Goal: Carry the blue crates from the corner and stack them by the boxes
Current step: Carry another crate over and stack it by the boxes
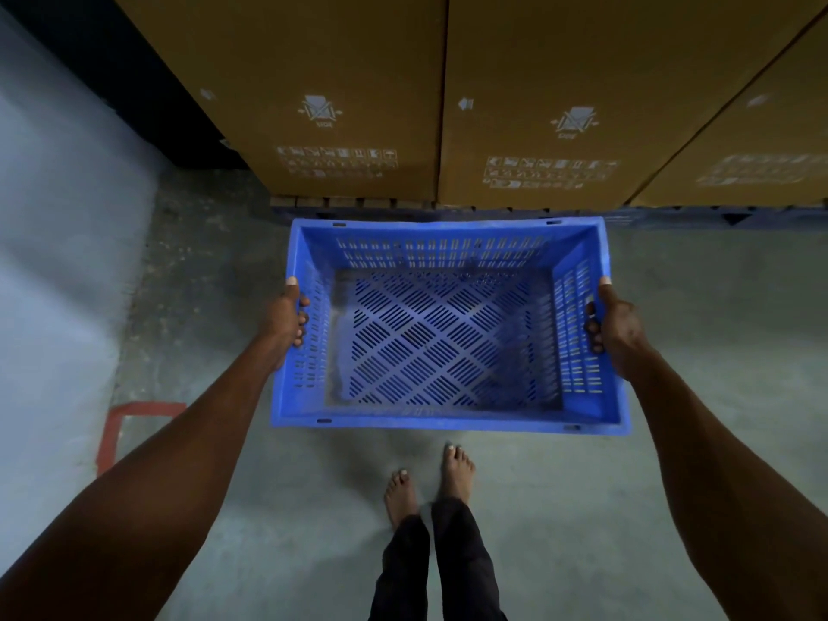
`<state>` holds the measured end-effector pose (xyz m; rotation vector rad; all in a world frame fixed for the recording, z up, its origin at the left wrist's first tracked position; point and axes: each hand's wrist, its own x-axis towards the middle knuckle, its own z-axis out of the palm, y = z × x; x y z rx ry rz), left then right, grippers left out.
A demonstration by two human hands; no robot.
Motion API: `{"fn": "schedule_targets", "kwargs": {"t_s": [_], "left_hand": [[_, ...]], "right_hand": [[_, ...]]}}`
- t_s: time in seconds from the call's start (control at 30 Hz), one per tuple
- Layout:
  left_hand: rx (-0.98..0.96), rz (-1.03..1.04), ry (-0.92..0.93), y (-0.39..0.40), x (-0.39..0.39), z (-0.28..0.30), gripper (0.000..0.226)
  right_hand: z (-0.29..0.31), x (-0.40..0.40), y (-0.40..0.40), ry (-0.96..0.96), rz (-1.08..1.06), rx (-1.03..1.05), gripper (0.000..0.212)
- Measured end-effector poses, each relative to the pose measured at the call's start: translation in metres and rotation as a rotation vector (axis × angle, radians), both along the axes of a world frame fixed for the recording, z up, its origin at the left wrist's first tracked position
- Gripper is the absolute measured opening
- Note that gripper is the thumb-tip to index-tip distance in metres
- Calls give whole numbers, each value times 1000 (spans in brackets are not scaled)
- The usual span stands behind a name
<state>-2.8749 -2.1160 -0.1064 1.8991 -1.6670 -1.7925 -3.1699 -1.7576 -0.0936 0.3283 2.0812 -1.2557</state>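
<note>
I hold one empty blue crate (448, 248) with slotted walls and a lattice floor level in front of me, above the concrete floor. My left hand (286, 318) grips its left rim, thumb on top and fingers through the wall slots. My right hand (611, 324) grips the right rim the same way. Tall brown cardboard boxes (349, 96) stand just beyond the crate's far edge. No other crates show in this view.
The boxes rest on a dark pallet (672, 215) along the floor. A pale wall (58, 244) runs down the left, with red floor tape (121, 423) beside it. My bare feet (430, 484) stand on grey concrete just behind the crate.
</note>
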Motion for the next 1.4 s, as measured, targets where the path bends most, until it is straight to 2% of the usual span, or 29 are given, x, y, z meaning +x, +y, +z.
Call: {"fn": "schedule_targets", "kwargs": {"t_s": [0.27, 0.5, 0.7, 0.8, 0.93, 1.0, 1.13, 1.23, 1.33, 1.4], "left_hand": [[82, 31, 4, -4, 0, 3, 51], [48, 24, 23, 2, -3, 3, 50], [41, 66, 95, -8, 13, -6, 50], [-17, 58, 70, -4, 10, -4, 49], [-178, -39, 18, 5, 11, 7, 41], [-357, -130, -119, 10, 17, 20, 41], [-595, -209, -259, 35, 52, 55, 58], [-784, -207, -255, 82, 89, 95, 53], [-1028, -198, -285, 138, 136, 140, 51], [-1095, -164, -343, 175, 176, 161, 51]], "right_hand": [[-5, 1, 2, -8, -15, -11, 56], [-9, -2, 4, 2, -42, -6, 57], [-19, 7, 0, 47, -30, 6, 59], [-21, 4, 2, 111, -2, 15, 62], [-28, -2, 14, 155, 109, 120, 88], [-20, -1, 15, 210, 170, 245, 96], [38, 38, 4, 449, 372, 439, 72], [80, 83, -5, 611, 510, 409, 78], [120, 146, -15, 708, 664, 275, 82], [146, 201, -22, 776, 785, 191, 79]]}}
